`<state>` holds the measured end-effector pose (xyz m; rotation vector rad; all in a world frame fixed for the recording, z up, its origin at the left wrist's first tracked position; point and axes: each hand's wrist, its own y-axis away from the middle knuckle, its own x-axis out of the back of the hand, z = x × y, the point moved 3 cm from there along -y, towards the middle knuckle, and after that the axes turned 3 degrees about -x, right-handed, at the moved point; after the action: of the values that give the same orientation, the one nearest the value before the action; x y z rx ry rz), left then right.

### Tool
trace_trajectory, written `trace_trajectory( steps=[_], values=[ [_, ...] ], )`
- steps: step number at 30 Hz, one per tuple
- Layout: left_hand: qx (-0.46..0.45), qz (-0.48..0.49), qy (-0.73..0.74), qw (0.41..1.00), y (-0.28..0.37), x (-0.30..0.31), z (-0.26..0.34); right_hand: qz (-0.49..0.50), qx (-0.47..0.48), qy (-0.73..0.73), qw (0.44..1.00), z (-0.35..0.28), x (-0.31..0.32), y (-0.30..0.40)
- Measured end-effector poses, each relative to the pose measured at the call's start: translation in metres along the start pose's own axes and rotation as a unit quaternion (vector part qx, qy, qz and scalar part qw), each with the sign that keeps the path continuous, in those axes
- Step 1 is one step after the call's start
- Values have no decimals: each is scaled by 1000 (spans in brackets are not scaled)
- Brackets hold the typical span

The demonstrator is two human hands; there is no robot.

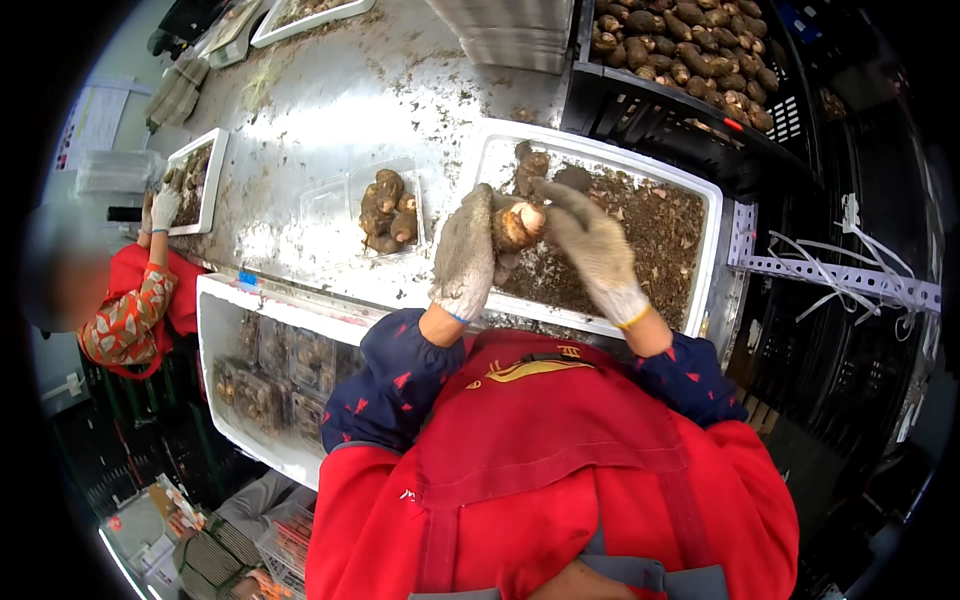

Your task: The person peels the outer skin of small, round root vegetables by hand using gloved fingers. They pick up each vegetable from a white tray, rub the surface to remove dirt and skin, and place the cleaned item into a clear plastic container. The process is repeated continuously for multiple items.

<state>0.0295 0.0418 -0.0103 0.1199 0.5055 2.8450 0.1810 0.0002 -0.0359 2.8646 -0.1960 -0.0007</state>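
Observation:
My left hand [463, 259], in a dirty knitted work glove, grips a brown taro corm [516, 226] with a pale pink end. Close to that pale end is my right hand [596, 247], gloved too and blurred, its fingers apart; whether it touches the corm is unclear. Both hands are over a white foam tray [712, 259] strewn with soil and peel scraps [651, 232]. More corms [531, 166] lie at the tray's far left. Left of it, an open clear plastic clamshell box [326, 206] has several corms [388, 214] in one half.
A black crate [622, 101] heaped with taro corms stands at the back right. Below the metal table's [277, 142] front edge, a white foam box [214, 349] holds packed clear boxes [255, 394]. At left, a co-worker's gloved hand [165, 208] is at another tray [214, 176].

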Motion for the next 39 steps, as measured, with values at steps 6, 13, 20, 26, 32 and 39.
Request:
trace_trajectory(
  steps=[6, 13, 20, 26, 32, 39],
  values=[
    [81, -18, 3, 997, 5, -13, 1, -21, 181, 179, 967, -43, -2, 19],
    [-66, -138, -95, 984, 28, 6, -6, -92, 21, -204, 974, -36, -8, 23],
    [-57, -109, 80, 989, 37, 15, 3, -53, 7, -190, 980, -26, -2, 24],
    [-74, -89, -128, 985, 30, 8, 1, 12, 118, 57, 991, -34, -8, 32],
    [87, -139, 33, 986, 34, 7, 18, -63, -4, -188, 980, -33, 2, 26],
    [-20, -81, -18, 996, 33, 3, 5, -10, -59, -196, 979, -5, 2, 21]
  ],
)
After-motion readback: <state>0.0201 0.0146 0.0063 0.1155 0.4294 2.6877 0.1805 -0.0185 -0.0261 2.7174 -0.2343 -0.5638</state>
